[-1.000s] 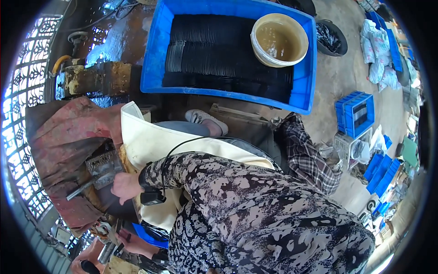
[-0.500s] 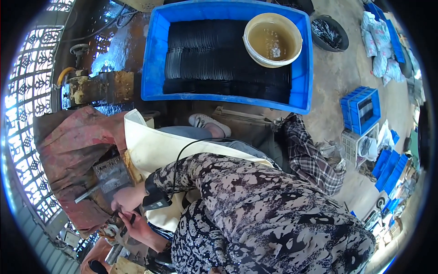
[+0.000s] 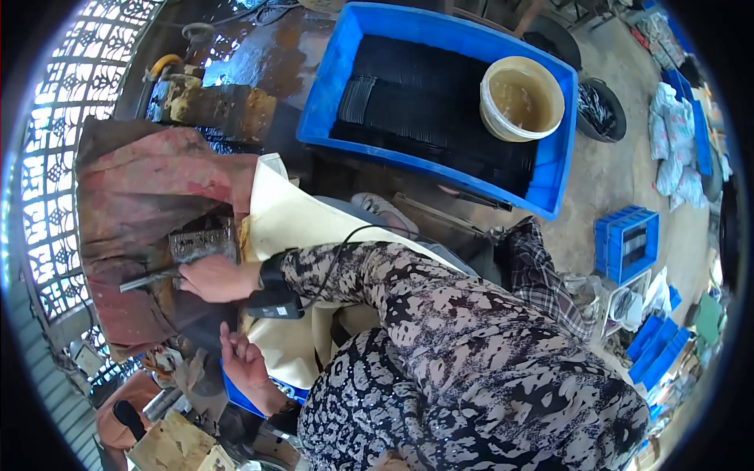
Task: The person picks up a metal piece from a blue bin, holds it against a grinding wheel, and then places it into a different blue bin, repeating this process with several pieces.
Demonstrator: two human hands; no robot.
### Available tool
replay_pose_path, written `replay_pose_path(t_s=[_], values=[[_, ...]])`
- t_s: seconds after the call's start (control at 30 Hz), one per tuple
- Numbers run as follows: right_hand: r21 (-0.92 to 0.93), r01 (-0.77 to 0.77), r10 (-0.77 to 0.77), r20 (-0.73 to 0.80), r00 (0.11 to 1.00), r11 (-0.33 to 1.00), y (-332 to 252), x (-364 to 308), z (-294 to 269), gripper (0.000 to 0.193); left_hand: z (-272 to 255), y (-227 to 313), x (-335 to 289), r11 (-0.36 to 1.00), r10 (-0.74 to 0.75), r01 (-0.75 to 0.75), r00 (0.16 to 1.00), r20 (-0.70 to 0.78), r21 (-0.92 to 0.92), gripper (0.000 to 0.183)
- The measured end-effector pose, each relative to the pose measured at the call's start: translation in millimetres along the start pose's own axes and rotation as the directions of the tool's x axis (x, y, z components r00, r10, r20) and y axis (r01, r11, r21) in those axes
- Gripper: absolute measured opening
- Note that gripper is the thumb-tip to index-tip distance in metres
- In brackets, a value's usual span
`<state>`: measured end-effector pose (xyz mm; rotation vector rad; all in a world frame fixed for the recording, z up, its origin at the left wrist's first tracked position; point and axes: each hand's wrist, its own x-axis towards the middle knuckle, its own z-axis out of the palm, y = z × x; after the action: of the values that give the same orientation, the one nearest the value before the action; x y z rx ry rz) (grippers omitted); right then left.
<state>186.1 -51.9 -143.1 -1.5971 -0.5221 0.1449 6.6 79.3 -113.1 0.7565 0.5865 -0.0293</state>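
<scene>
My right hand (image 3: 214, 279), on the upper arm in the patterned sleeve, is closed at the inner end of a bare metal rod (image 3: 148, 281). The rod points left over a stained red-brown cloth (image 3: 129, 251). Just above that hand lies a grey, worn metal block (image 3: 203, 244). Lower down, my left hand (image 3: 245, 366) is raised palm up beside the cream apron (image 3: 275, 345), its fingers loosely bent and apart. Nothing shows in it. A small black box (image 3: 275, 302) with a cable is strapped at my right wrist.
A large blue tub (image 3: 310, 110) holds rows of thin dark plates and a bucket (image 3: 488, 118) of murky water. Dark round basins (image 3: 616, 125), white sacks (image 3: 667, 149) and blue crates (image 3: 605, 251) stand at the right. A cardboard box (image 3: 169, 443) sits at the lower left.
The hands were together below the block, the left with a small dark piece. They have parted: the right moved up to the rod, and the left drew back, the piece gone. The view has shifted.
</scene>
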Motion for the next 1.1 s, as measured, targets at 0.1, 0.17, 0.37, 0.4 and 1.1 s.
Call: replay_pose_path(t_s=[0.1,0.17,0.37,0.4,1.1], values=[[-0.148,0.138,-0.123,0.104,0.987,0.979,-1.6,2.2,-14.6,0.032,-5.2,9.2,-20.4,0.986,0.004,-0.007,1.000,0.016,0.167,0.034],[-0.269,0.119,-0.097,0.093,0.991,0.956,20.6,-2.0,-32.0,0.033,1.2,11.7,-14.2,0.977,0.018,-0.008,0.999,-0.047,0.215,0.035],[-0.304,0.167,-0.141,0.107,0.984,0.938,37.2,-1.1,-16.4,0.025,9.6,21.4,-0.7,0.944,0.267,-0.205,0.935,-0.235,0.259,0.036],[-0.306,0.202,-0.168,0.134,0.977,0.930,39.2,3.7,-4.9,0.023,1.9,25.9,-4.2,0.938,0.301,-0.236,0.918,-0.257,0.255,0.036],[-0.477,0.063,0.086,0.284,0.955,0.877,17.9,12.0,-19.6,0.027,-70.5,14.1,53.5,-0.191,0.853,0.009,0.496,0.161,0.982,0.025]])
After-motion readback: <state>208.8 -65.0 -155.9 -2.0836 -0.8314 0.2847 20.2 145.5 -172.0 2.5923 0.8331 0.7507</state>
